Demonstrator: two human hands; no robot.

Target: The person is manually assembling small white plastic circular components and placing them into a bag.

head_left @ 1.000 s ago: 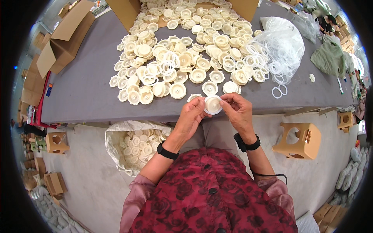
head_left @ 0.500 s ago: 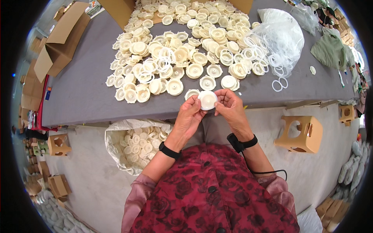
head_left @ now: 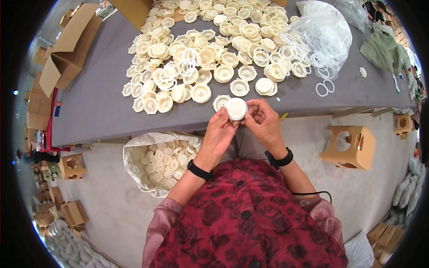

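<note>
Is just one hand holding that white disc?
No, the left hand and right hand both hold the white disc at its edge.

Round whitish cap [head_left: 236,109], seemingly rimmed, between both hands [head_left: 264,119]

Assembly workshop: heaped plastic caps [head_left: 207,56], cartons [head_left: 73,48]

Caps [head_left: 201,93] lie heaped across the middle of the table [head_left: 105,85], reaching back to a carton [head_left: 129,12] at the far side. Another carton [head_left: 73,53] is at the table's left. Right of the heap sits a plastic bag [head_left: 331,33] with sealing rings [head_left: 329,86] in and beside it; more rings lie among the caps. At the near edge, the left hand [head_left: 220,128] and right hand [head_left: 262,119] flank one held cap [head_left: 236,109]. On the floor, a sack [head_left: 133,165] containing caps stands left, a stool [head_left: 353,147] right.
</note>
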